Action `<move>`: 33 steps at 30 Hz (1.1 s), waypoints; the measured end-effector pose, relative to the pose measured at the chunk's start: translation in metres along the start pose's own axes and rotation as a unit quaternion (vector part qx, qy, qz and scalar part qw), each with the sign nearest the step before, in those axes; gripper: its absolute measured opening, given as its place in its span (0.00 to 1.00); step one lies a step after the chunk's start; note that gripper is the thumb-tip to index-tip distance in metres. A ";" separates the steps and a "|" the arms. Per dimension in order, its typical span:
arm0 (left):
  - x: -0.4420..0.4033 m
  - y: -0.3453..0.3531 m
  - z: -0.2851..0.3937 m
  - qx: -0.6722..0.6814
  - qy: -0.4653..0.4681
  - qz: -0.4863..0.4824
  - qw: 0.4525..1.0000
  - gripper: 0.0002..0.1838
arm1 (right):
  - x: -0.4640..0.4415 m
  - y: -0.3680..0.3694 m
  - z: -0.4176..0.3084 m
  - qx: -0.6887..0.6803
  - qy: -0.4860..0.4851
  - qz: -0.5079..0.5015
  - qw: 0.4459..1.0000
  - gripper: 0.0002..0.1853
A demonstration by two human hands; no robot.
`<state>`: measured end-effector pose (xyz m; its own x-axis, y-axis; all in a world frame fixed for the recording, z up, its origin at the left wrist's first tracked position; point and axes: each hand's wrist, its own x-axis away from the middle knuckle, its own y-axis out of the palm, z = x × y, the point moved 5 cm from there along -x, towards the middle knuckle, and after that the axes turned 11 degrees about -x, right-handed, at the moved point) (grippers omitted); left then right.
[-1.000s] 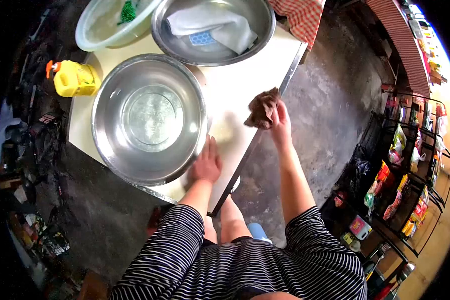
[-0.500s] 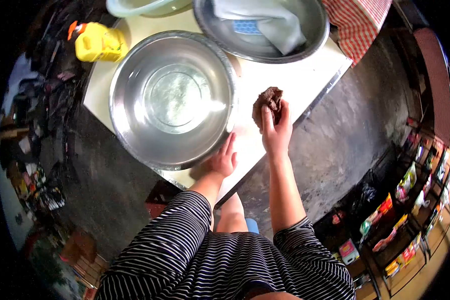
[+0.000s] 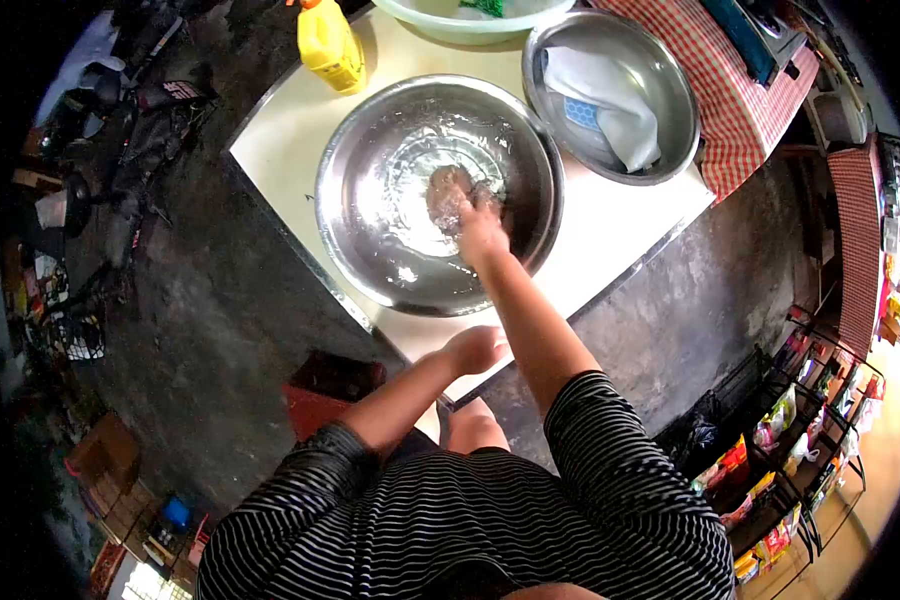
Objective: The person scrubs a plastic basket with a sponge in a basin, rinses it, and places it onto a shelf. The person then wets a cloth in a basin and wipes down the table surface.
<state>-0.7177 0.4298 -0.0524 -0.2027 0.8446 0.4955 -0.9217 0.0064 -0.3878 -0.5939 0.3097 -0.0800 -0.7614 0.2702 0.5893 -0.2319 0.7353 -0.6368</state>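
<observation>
In the water of the large steel basin (image 3: 345,240), my right hand (image 3: 484,232) grips a crumpled brown cloth (image 3: 450,195). Ripples and splashing blur the fingers and the cloth's outline. My left hand (image 3: 475,350) is below the basin's near rim, by the table corner, beside my right forearm. Its fingers are turned away and partly hidden, and I see nothing in it.
A second steel bowl (image 3: 685,140) holds a white cloth (image 3: 600,75) with a blue patch. A pale green basin (image 3: 470,32) and a yellow bottle (image 3: 332,50) stand at the back of the white table (image 3: 630,240). Red checkered fabric (image 3: 735,150) lies right.
My right hand has moved left from above the table into the basin with the brown cloth, stirring the still water. My left hand has left the basin's rim. The view has shifted.
</observation>
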 end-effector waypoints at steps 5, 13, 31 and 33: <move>0.016 -0.099 -0.048 0.432 -0.106 0.179 0.877 0.15 | -0.016 0.011 0.008 -0.293 0.012 0.216 0.931 0.39; -0.003 -0.178 -0.037 0.750 -0.176 0.105 0.629 0.24 | 0.140 -0.021 -0.130 -0.266 -0.255 0.167 0.915 0.31; -0.024 -0.169 -0.138 0.504 -0.125 0.439 0.734 0.27 | 0.024 -0.039 0.002 -0.072 0.125 0.307 0.941 0.14; -0.016 -0.160 -0.138 0.469 -0.268 0.437 0.720 0.28 | 0.023 -0.034 -0.003 -0.005 0.130 0.239 0.962 0.24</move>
<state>-0.5210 0.4895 -0.1056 -0.7076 -0.0220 0.7063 -0.1321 -0.9778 -0.1628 -0.6021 0.2932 -0.0433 -0.6023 0.7241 0.3360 0.1144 0.4949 -0.8614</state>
